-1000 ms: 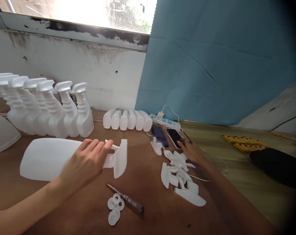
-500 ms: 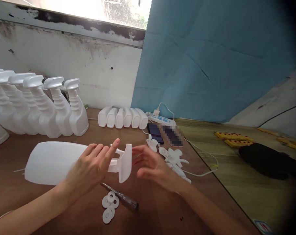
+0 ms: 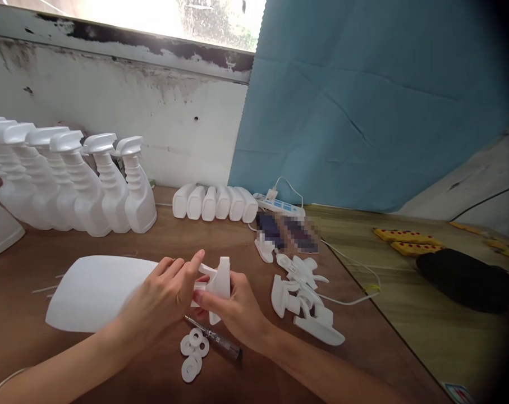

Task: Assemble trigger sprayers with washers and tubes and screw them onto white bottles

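A large white spray bottle (image 3: pixel 98 292) lies on its side on the brown table, its base to the left. My left hand (image 3: pixel 165 292) is wrapped over the bottle's neck, index finger stretched toward the head. At the neck's right end sits a white trigger sprayer head (image 3: pixel 224 280). My right hand (image 3: pixel 233 308) grips this head, thumb on its collar and the fingers behind it. Just below my hands lie a clear-handled screwdriver (image 3: pixel 220 341) and several white ring washers (image 3: pixel 191 362) in a small heap.
Several upright white spray bottles (image 3: pixel 140 196) stand in a row at left. White bottles lie along the wall (image 3: pixel 210 203). Loose trigger heads (image 3: pixel 319 328) are piled at right, near a power strip (image 3: pixel 281 206) and a white cable (image 3: pixel 347 303). The table's edge runs along the right.
My right hand has moved left from beside the sprayer head and closed on it. My left hand keeps its hold on the neck. More of the loose trigger heads shows now.
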Available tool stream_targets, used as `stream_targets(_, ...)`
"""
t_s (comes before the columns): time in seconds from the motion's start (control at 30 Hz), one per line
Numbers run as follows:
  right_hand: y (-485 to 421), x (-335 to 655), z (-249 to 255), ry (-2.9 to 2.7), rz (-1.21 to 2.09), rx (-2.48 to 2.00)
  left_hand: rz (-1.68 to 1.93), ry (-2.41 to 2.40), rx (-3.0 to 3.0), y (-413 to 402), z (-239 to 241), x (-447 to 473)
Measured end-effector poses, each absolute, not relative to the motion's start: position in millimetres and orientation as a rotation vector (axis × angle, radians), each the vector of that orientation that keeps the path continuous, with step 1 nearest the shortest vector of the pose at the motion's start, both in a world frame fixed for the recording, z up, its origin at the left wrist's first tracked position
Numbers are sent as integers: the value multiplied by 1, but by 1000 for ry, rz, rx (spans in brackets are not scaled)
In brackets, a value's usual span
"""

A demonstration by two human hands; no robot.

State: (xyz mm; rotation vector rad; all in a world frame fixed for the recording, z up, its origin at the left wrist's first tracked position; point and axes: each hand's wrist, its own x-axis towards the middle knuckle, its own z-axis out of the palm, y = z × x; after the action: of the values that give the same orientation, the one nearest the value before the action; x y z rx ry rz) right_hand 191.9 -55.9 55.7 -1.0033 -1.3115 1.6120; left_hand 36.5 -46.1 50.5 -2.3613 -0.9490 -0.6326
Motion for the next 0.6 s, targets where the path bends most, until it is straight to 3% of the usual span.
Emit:
stream_targets(0.17, -46, 189, 54, -1296, 1644, -955, -526, -1052, -2277, -45, 59, 39)
stream_targets(0.43, -44, 197, 69, -1716, 1323, -955, -647, -1061, -2333, -47, 72, 31)
stream_targets(0.6, -47, 197, 71, -1667, 1418, -918, -671, -1094, -2415, -48, 69, 31)
